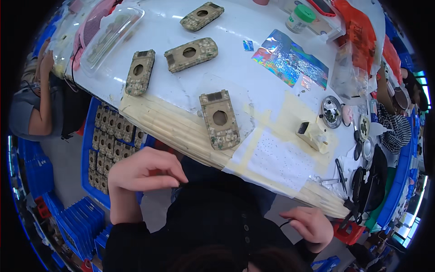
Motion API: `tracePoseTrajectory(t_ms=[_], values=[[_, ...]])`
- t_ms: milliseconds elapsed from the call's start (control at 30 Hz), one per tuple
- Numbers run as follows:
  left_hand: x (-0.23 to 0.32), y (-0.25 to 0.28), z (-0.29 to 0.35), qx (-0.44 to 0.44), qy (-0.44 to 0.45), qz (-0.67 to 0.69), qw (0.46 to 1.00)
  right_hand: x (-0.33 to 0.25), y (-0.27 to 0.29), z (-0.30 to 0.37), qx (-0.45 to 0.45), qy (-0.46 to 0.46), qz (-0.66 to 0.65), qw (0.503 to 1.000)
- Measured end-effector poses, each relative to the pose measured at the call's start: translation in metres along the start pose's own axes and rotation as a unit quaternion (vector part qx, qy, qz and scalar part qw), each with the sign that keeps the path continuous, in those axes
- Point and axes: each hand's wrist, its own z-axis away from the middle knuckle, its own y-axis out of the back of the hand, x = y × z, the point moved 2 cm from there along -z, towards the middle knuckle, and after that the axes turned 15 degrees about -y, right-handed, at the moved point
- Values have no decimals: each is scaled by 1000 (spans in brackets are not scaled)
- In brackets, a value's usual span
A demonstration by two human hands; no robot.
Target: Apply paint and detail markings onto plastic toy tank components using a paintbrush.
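Note:
My left hand hangs off the table's front edge, thumb and fingertips pinched together. A tiny dark bit shows at those fingertips, too small to name. Over by my right side, my right hand is curled with its fingertips close together, and a thin dark strand shows beside them. The nearest thing on the table is a camouflage toy tank hull with a round hole in its top, lying on a clear sheet. Farther back lie several more such hulls, among them a left one and a middle one.
A blue crate of similar hulls stands below the table's left side. On the right are a speckled white paper, a taped block, a metal dish, tweezers and a holographic sheet. Another person's arm is at far left.

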Motion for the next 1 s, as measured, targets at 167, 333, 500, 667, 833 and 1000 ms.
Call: tracePoseTrajectory(t_ms=[167,333,500,667,833,1000], values=[[-5,2,-46,429,31,-121,895,43,25,48,583,-118,152,789],[10,-23,-90,327,87,-450,826,64,22,26,527,-89,298,791],[12,-35,-114,229,143,-544,795,85,25,21,527,-73,334,778],[14,-33,-114,239,92,-506,824,79,29,19,530,-53,356,768],[11,-14,-87,405,-28,-48,913,72,33,14,594,-56,310,741],[-9,-13,-79,411,-134,464,773,94,34,9,598,-99,271,748]])
